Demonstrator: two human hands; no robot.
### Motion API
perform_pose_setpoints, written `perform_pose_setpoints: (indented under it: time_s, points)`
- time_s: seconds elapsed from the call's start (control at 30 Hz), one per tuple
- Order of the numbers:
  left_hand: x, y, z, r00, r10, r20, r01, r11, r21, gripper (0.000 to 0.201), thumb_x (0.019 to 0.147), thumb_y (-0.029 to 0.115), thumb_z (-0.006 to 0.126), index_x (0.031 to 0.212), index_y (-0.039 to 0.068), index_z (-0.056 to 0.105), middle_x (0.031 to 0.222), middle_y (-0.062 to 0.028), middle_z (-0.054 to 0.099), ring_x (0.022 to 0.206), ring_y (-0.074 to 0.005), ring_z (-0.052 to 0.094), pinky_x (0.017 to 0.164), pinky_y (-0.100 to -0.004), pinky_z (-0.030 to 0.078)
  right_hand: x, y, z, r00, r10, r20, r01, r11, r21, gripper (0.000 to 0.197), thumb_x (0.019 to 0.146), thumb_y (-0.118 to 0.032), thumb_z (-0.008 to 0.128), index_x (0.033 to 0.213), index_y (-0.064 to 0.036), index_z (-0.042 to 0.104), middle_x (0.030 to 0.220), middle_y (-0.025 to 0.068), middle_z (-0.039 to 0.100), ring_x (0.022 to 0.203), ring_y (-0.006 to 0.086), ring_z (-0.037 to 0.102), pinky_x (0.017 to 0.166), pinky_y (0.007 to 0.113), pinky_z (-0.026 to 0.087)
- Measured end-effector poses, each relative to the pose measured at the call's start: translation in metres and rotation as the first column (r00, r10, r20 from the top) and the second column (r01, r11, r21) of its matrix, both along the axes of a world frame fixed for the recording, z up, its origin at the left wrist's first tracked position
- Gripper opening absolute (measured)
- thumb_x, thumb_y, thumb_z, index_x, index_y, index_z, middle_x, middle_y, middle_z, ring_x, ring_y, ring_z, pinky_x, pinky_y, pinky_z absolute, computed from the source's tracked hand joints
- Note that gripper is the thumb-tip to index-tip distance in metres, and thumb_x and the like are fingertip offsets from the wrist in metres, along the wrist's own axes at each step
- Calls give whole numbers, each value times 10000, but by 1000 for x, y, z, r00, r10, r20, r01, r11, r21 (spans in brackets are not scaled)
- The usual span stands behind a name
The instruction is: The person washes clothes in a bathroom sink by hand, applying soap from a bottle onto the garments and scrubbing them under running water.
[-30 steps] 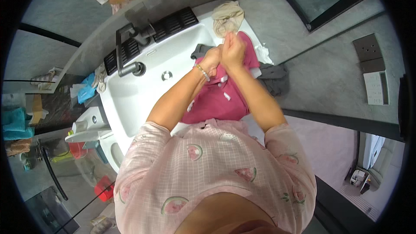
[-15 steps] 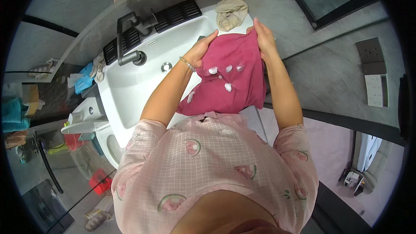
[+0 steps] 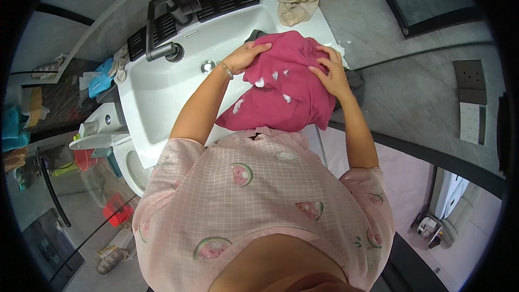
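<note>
A magenta cloth (image 3: 292,109), which looks like a garment, hangs bunched over the right side of the sink in front of me. Several dabs of white foam (image 3: 260,82) lie on it. My left hand (image 3: 242,58), with a bead bracelet at the wrist, grips its left edge, thumb on top and the other fingers hidden beneath. On the right side my right hand (image 3: 334,77) holds the cloth with bent fingers and thumb pressed into its folds. Dark fabric (image 3: 354,89) shows beyond the magenta cloth, beside my right wrist.
The white sink (image 3: 148,97) has a dark faucet (image 3: 162,51) at its back left and a drain (image 3: 208,66). Black slatted trays (image 3: 230,2) line the back ledge. A beige cloth (image 3: 297,4) lies on the far right corner. A toilet (image 3: 130,165) stands at the left.
The upper part of the cloth was stretched between my hands; now it is bunched and folded over. My right hand has come down and its fingers have moved onto the cloth's upper face.
</note>
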State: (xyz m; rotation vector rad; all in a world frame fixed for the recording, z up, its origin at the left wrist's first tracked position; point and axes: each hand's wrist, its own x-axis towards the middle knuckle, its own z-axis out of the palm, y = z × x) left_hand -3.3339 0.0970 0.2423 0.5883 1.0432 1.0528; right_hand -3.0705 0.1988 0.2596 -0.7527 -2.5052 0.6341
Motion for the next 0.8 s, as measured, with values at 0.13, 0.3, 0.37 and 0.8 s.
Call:
perform_pose_setpoints:
  time_s: [0.13, 0.3, 0.37, 0.8]
  points:
    - [8, 4, 0, 996, 60, 73, -52, 994, -99, 355, 900, 291, 533, 1086, -11, 542, 981, -81, 630, 812, -124, 630, 699, -237, 537, -10, 3, 19, 944, -129, -304, 47, 964, -263, 169, 834, -116, 573, 869, 49, 582, 1038, 131, 587, 911, 239, 575, 807, 296, 427]
    - [47, 15, 1, 915, 218, 340, -193, 976, -105, 231, 920, 207, 479, 963, 0, 572, 880, -83, 633, 752, -165, 634, 660, -287, 539, -63, -52, 44, 858, -82, -506, 98, 995, 4, 120, 803, -105, 605, 789, 10, 573, 763, 140, 586, 683, 321, 564, 623, 351, 450]
    - [60, 16, -54, 842, 214, 494, -239, 971, -14, 198, 914, 182, 471, 942, 14, 572, 827, -70, 615, 703, -178, 627, 591, -294, 531, -91, -79, 44, 925, 6, -380, 58, 986, 157, 194, 830, -120, 584, 709, 19, 524, 683, 163, 557, 591, 311, 537, 533, 351, 407]
    - [57, 26, 1, 910, 402, 102, -367, 894, -256, 347, 938, 271, 339, 939, -10, 542, 809, -117, 598, 481, -186, 550, 322, -294, 399, -116, -50, 9, 864, -220, -452, 280, 958, 69, 192, 748, -167, 584, 641, -38, 490, 633, 170, 536, 572, 368, 541, 516, 430, 416]
